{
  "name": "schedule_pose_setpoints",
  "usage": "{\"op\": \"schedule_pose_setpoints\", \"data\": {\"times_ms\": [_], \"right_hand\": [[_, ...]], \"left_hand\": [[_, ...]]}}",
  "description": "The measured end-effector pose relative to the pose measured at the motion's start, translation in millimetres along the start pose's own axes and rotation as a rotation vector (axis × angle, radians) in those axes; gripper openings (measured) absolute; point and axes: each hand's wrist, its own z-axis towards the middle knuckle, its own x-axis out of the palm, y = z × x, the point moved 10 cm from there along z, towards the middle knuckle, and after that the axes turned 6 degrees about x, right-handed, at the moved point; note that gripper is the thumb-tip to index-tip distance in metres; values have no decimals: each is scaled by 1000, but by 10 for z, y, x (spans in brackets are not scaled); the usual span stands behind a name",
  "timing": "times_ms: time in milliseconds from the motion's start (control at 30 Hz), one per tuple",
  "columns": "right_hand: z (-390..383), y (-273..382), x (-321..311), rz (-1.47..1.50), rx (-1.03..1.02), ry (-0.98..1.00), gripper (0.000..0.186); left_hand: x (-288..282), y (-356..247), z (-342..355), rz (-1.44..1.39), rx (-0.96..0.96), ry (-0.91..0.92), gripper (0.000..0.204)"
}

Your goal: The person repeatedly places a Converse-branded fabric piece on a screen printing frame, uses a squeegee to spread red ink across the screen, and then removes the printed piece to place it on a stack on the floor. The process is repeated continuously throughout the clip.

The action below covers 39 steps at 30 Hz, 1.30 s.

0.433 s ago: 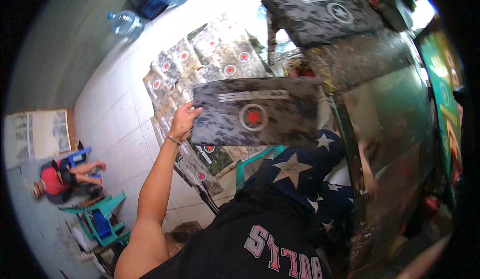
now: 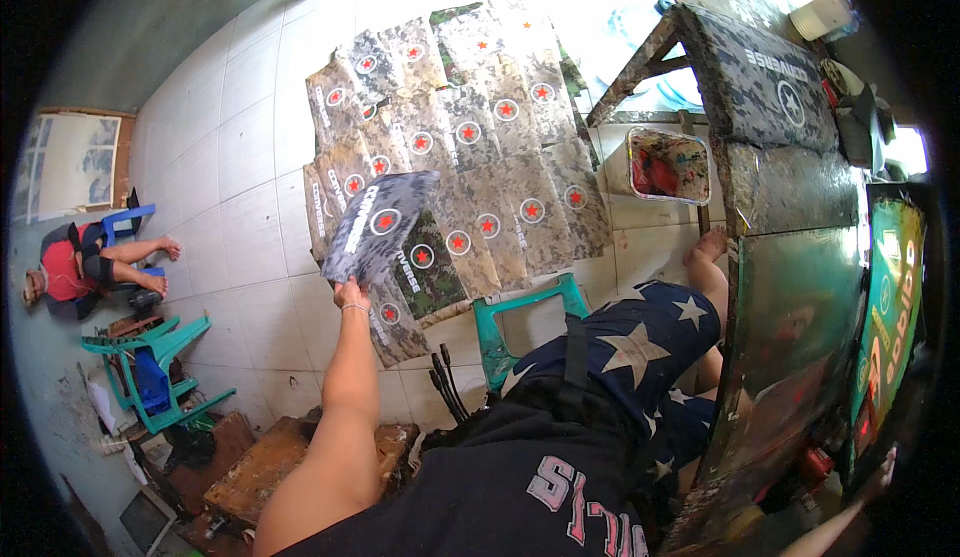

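We are clamping our left grip (image 2: 349,290) on the lower edge of a grey camouflage sheet (image 2: 381,223), holding it out over the rows of printed sheets (image 2: 480,147) lying on the tiled floor (image 2: 240,157). Our right grip is not showing here.

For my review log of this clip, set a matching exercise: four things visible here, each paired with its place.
Things:
1. camouflage sheet with a red star
2. paint tray
3. teal stool
4. blue chair

Places:
A. on the floor by the table leg
B. under a seated person at far left
C. in the left hand
D. below the sheets spread on the floor

Pairs: 1-C, 2-A, 3-D, 4-B
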Motion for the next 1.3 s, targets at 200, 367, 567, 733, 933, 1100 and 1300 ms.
{"op": "schedule_pose_setpoints", "data": {"times_ms": [200, 367, 567, 733, 933, 1100, 1300], "right_hand": [[-162, -10, 103, -14, 82, -64, 55], [-358, 191, 210, -19, 29, -114, 58], [-460, 392, 264, -13, 43, -51, 56], [-631, 791, 196, 3, -72, -138, 51], [-629, 1224, 51, 21, -88, -211, 53], [-420, 1361, -141, 66, -105, -278, 55], [-188, 1265, -230, 81, -45, -242, 56]], "left_hand": [[-976, 429, -279, -141, -133, -469, 40], [-1428, 1013, -641, -104, -459, -564, 50], [-829, 330, -91, 836, -71, -349, 47], [2206, -799, -1396, 843, 960, 410, 35], [4428, -1297, -5646, 266, 1571, 1292, 29], [5120, -619, -7805, 420, 2120, 1518, 48], [5532, 37, -7965, 944, 2416, 1325, 50]]}}
